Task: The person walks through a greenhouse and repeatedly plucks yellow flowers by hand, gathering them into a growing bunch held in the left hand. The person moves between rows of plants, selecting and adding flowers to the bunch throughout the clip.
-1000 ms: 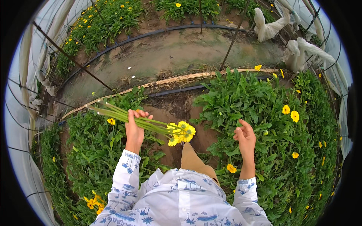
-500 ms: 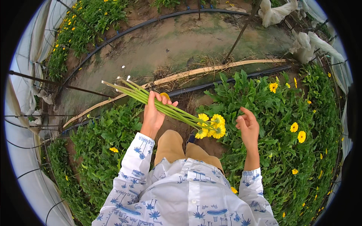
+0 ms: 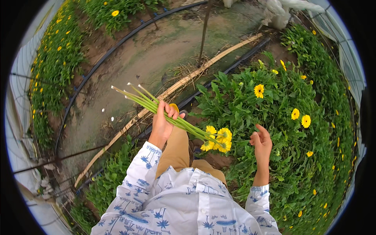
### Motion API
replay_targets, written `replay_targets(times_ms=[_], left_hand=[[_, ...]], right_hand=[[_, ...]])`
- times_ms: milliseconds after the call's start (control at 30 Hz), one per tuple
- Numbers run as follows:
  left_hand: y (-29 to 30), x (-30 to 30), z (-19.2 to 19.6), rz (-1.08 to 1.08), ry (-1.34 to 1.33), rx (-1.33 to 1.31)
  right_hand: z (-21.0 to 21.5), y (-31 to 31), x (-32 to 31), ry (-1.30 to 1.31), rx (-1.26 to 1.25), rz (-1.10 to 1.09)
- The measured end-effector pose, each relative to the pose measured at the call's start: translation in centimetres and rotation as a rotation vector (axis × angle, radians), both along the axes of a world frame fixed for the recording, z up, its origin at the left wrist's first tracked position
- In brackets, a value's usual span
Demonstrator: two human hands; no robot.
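Observation:
My left hand (image 3: pixel 162 122) is closed around a bundle of cut gerbera daisies (image 3: pixel 168 118). Their green stems slant from pale cut ends at the upper left down to yellow flower heads (image 3: pixel 224 140) at the lower right. Behind my left fingers shows a small yellow and dark shape (image 3: pixel 174 107), which I cannot make out. My right hand (image 3: pixel 261 141) hovers over the leafy bed, to the right of the flower heads. Its index finger points up, the other fingers are loosely bent, and no object shows in it.
Leafy green plants (image 3: pixel 250 113) with standing yellow blooms (image 3: pixel 259 91) fill the right side. A long pale cane (image 3: pixel 188 79) and a black pipe (image 3: pixel 256 47) cross the ground ahead. A thin metal post (image 3: pixel 204 35) rises beyond them. Plastic sheeting (image 3: pixel 23 105) bounds the left.
The view has turned to the right, so the cane and pipe now slant more steeply. My left hand still grips the daisies; my right hand stays raised, slightly lower.

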State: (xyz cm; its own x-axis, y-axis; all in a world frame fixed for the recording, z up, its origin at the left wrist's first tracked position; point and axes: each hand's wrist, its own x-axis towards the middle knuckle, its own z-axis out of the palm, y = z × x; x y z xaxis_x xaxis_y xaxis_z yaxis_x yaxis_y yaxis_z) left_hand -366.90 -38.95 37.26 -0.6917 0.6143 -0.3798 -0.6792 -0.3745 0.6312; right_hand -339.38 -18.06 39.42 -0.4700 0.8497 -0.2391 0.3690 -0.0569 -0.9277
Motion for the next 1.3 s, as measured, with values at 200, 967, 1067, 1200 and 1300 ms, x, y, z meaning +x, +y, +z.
replay_targets(times_ms=[200, 967, 1067, 1200, 1300], left_hand=[[7.4, -5.6, -1.7, -0.29, 0.022, 0.004], [15.2, -26.4, 1.2, -0.139, 0.184, -0.356], [14.7, -29.2, 1.7, -0.081, 0.179, -0.351], [14.1, -32.9, 3.2, 0.055, 0.244, -0.38], [13.6, -35.4, 4.3, 0.145, 0.275, -0.355]], right_hand=[[-1.0, 0.6, -2.7, -0.051, -0.008, -0.254], [3.3, 2.1, -26.3, 0.09, -0.085, -0.479], [4.1, 2.9, -27.6, 0.079, -0.05, -0.45], [4.5, 4.0, -30.2, 0.107, -0.094, -0.426], [5.0, 5.6, -33.2, 0.136, -0.078, -0.345]])
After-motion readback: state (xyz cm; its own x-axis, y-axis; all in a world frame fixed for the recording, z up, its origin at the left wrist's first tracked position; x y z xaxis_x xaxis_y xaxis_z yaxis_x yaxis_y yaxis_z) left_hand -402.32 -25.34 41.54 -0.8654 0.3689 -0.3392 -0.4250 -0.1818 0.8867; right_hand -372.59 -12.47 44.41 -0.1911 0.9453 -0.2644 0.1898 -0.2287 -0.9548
